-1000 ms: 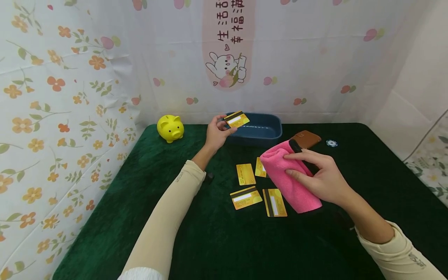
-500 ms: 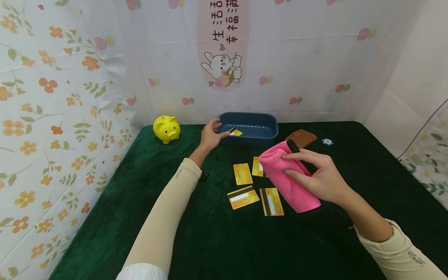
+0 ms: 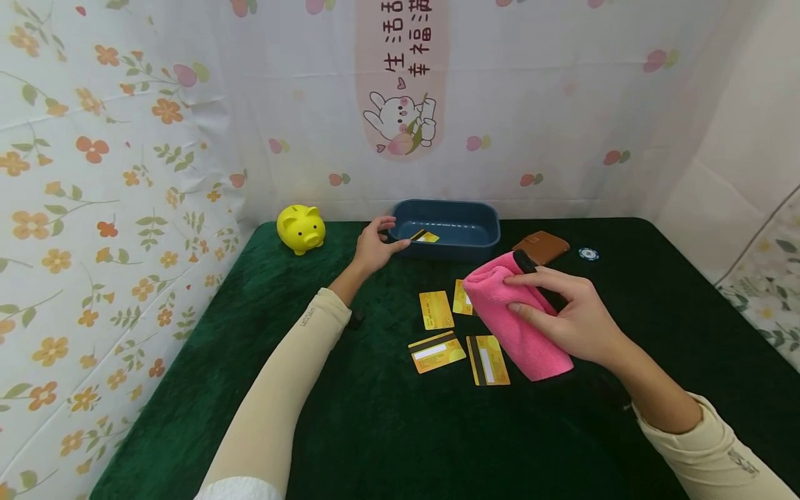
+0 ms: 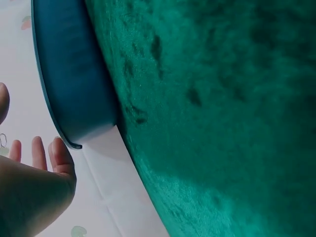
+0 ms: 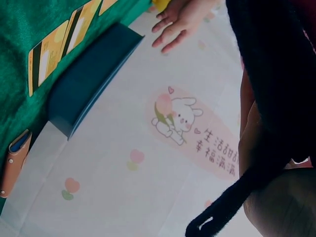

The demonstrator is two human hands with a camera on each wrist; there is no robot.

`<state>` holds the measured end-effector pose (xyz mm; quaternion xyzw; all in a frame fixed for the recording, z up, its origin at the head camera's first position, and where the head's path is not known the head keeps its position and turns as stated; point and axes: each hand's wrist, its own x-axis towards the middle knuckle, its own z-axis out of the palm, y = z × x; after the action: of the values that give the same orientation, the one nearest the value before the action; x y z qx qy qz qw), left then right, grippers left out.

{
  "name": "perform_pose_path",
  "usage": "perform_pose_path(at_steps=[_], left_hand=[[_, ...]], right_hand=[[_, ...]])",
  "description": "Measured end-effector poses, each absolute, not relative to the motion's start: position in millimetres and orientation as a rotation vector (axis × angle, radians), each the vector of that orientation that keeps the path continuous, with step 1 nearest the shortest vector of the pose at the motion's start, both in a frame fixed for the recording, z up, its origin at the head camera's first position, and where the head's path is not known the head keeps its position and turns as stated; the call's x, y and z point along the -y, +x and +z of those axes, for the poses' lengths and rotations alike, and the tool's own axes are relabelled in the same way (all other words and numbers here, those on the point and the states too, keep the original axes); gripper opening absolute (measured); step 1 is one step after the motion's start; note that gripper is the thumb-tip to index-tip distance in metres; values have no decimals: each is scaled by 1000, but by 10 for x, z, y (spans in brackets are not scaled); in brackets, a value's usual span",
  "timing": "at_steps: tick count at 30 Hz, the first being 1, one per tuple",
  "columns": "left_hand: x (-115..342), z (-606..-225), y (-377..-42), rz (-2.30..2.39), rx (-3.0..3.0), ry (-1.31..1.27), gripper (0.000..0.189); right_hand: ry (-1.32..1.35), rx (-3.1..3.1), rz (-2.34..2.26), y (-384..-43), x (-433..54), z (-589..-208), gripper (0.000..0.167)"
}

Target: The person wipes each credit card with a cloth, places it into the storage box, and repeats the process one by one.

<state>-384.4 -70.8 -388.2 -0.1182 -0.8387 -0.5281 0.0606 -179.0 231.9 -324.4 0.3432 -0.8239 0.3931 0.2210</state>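
Note:
My left hand point(image 3: 373, 248) is at the left end of a blue rectangular tub point(image 3: 446, 251), its fingers loosely spread with nothing held between them. In the left wrist view the fingertips come right up to the tub's rim. A yellow bank card point(image 3: 428, 237) with a dark stripe lies inside the tub, close to my thumb. My right hand point(image 3: 575, 316) pinches a folded pink fuzzy cloth point(image 3: 515, 326) with a black loop point(image 3: 525, 262), held over the table. In the right wrist view the cloth shows as a dark shape.
Several yellow cards point(image 3: 437, 351) lie on the green tablecloth point(image 3: 375, 417) in front of the tub, one partly behind the pink cloth. A yellow piggy bank point(image 3: 301, 229) stands at the back left. A brown wallet point(image 3: 541, 246) and a poker chip point(image 3: 588, 254) lie at the back right.
A second ago my left hand held a card above the tub's left side. The card now lies in the tub and the fingers have let go. My right hand keeps its place.

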Motion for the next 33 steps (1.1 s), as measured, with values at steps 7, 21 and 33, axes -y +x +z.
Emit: perform_pose_path(at_steps=[7,21,33], left_hand=[[682,-3868,-3693,-1568,2594,-509,56],[587,-3798,-3226,-1619,2630,-804,53],[628,-3773,-2853,-1617,2694,-829,53]], right_hand=[[952,2275,1088,-1780,-2307,-3251,49],[956,2277,1091,-1782,-2276,-3262,51],[961,2278,1121,-1785,-2247,-3276,50]])
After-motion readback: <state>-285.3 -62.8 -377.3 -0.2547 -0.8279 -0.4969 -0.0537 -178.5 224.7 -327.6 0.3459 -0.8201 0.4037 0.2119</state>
